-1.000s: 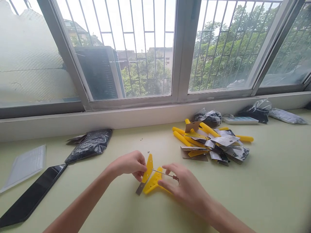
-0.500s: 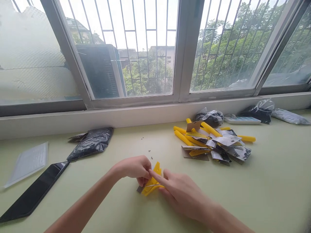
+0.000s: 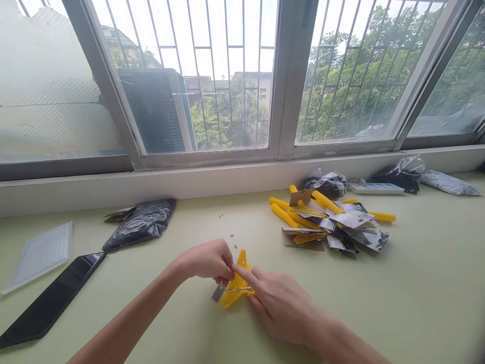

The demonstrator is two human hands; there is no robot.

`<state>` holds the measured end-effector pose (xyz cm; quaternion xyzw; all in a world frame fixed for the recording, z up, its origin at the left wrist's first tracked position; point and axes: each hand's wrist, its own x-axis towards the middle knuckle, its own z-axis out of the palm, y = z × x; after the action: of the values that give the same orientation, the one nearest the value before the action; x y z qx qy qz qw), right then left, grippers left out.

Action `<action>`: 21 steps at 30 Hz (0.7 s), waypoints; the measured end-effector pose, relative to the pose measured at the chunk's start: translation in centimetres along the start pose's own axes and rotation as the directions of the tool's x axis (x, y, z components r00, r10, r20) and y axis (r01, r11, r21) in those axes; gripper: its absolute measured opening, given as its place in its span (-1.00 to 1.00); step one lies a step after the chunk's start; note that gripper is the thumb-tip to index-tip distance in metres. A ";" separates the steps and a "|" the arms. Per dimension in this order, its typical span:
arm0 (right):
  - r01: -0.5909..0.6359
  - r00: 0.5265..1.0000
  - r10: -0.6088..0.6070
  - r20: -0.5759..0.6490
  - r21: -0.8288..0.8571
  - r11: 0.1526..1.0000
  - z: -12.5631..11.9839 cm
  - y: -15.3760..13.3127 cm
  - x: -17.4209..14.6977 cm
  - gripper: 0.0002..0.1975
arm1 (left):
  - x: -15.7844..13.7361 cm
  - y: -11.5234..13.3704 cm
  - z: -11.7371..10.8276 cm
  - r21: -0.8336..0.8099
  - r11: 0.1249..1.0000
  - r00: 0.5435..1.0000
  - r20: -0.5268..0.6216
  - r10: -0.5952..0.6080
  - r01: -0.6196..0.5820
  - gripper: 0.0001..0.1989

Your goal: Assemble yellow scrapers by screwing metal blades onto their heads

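Observation:
My left hand (image 3: 210, 263) is closed in a pinch at the left side of a yellow plastic scraper (image 3: 239, 278); what lies between its fingertips is hidden. A flat grey metal piece, like a blade (image 3: 219, 292), shows below those fingers. From the right, my right hand (image 3: 278, 301) grips the scraper's other end, thumb below and index finger stretched across to my left fingertips. A thin metal edge runs across the yellow part, partly covered. Just beyond the hands lie tiny metal bits (image 3: 234, 242), too small to name.
A pile of yellow-handled tools with printed cards (image 3: 333, 217) lies at the back right. Behind it are plastic bags (image 3: 326, 183) and a white strip-shaped device (image 3: 375, 188). To the left are a black bag (image 3: 142, 222), a black panel (image 3: 56, 293) and a clear sheet (image 3: 41, 258).
The scraper has tilted slightly, and more of the grey metal piece shows under my left hand. Both hands stay almost in place; the view has shifted a little.

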<state>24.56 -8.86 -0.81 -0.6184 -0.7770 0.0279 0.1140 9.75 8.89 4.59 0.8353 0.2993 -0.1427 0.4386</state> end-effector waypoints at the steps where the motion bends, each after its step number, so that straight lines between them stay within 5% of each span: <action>1: 0.005 1.000 -0.005 0.001 -0.006 1.000 0.0 0.0 0.0 -0.36 | -0.1 0.1 0.1 0.019 1.000 1.000 -0.005 -0.004 0.004 -0.90; 16: -0.005 1.000 0.004 0.009 0.073 0.997 0.1 -0.1 0.3 -0.73 | -0.2 1.2 1.2 0.092 0.995 0.997 0.062 -0.034 0.028 -0.87; 21: 0.028 0.999 -0.030 -0.023 -0.066 0.997 0.7 0.2 0.2 -0.60 | -0.1 0.2 0.2 0.133 0.988 0.992 -0.108 -0.066 0.080 -0.87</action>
<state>24.55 -8.57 -1.45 -0.6109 -0.7849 -0.0070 0.1033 9.84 8.59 4.62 0.8583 0.3414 -0.1354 0.3584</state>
